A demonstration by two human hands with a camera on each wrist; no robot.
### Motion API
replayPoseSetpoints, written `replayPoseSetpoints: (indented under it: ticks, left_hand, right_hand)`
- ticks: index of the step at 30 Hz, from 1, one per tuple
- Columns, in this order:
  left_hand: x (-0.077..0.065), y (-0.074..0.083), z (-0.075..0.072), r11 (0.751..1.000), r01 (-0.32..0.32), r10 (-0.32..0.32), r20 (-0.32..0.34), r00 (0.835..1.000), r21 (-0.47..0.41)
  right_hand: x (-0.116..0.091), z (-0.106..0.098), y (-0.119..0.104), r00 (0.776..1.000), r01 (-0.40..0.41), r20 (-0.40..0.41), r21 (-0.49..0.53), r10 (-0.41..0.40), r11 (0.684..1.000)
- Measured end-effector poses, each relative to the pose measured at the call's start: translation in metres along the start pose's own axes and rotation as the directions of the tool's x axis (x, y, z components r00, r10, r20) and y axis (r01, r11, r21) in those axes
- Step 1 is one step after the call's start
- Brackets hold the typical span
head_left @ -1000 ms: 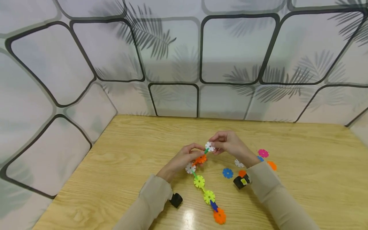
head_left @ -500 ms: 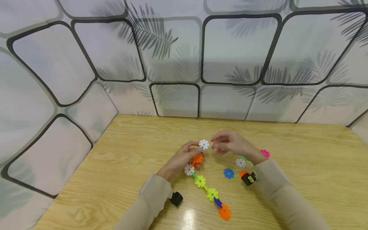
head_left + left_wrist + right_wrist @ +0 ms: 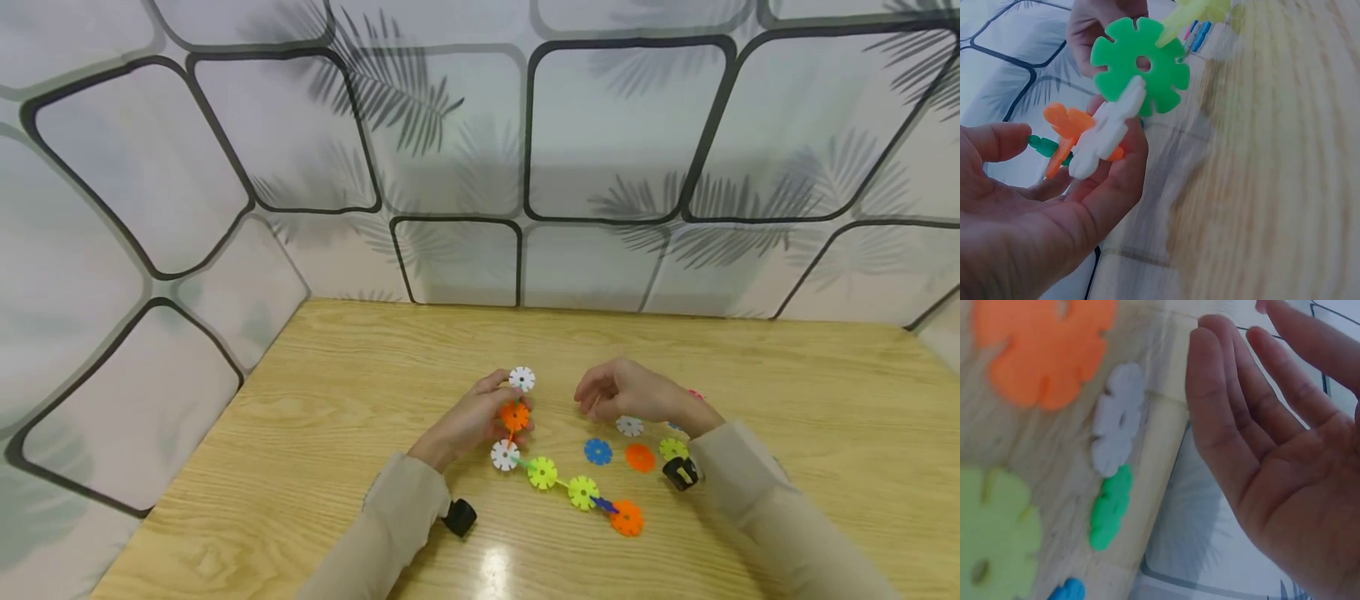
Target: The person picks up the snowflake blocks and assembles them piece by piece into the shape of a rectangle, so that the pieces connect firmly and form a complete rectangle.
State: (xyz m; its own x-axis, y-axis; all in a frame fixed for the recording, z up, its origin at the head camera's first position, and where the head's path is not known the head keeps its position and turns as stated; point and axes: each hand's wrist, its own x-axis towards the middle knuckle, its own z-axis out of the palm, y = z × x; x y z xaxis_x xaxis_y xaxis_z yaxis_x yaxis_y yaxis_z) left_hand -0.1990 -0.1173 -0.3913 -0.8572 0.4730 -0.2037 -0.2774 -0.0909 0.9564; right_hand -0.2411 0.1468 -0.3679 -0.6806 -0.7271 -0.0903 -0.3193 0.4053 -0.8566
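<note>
My left hand (image 3: 474, 418) holds a chain of slotted plastic snowflake discs near its upper end. Thumb and fingers surround an orange disc (image 3: 514, 416), and a white disc (image 3: 522, 379) stands beyond the fingertips. Lower in the chain come another white disc (image 3: 505, 455), a green disc (image 3: 1116, 69) seen flat in the left wrist view, two yellow discs (image 3: 542, 472), a dark blue disc (image 3: 603, 504) and an orange end disc (image 3: 626, 517). Fingers loosely bent and palm bare, my right hand (image 3: 633, 390) hovers over the table near a loose white disc (image 3: 629, 427).
Loose discs lie on the wooden table (image 3: 337, 467) below the right hand: blue (image 3: 597, 452), orange (image 3: 640, 457), yellow-green (image 3: 672, 450) and green (image 3: 1110, 509). A pink one is mostly hidden behind the right wrist. A patterned wall (image 3: 465, 267) borders the table's back edge.
The right hand has let go of the white top disc and moved right, its fingers now apart from the chain. The chain's lower end has swung to the right while the left hand keeps its hold.
</note>
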Motion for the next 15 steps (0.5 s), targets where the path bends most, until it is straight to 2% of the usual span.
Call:
replayPoseSetpoints:
  ticks: [4,9,15]
  left_hand:
    - [-0.0005,0.0000,-0.0002,1.000,0.000,0.000,0.002,1.000,0.018]
    - [0.0008,-0.0007,0.0001,1.000,-0.005,0.005,0.003,1.000,0.030]
    - [0.0015,-0.0019,0.0010,0.999,-0.003,0.003,-0.009,1.000,0.033]
  right_hand:
    - [-0.0028,0.0015,0.0030,0.998,0.014,0.059,-0.027,-0.012,1.000]
    - [-0.0055,0.0021,0.0027,0.996,0.034,0.082,-0.116,-0.025,0.993]
    - [-0.0078,0.0049,0.0008,0.993,0.002,0.120,-0.163,0.017,0.987]
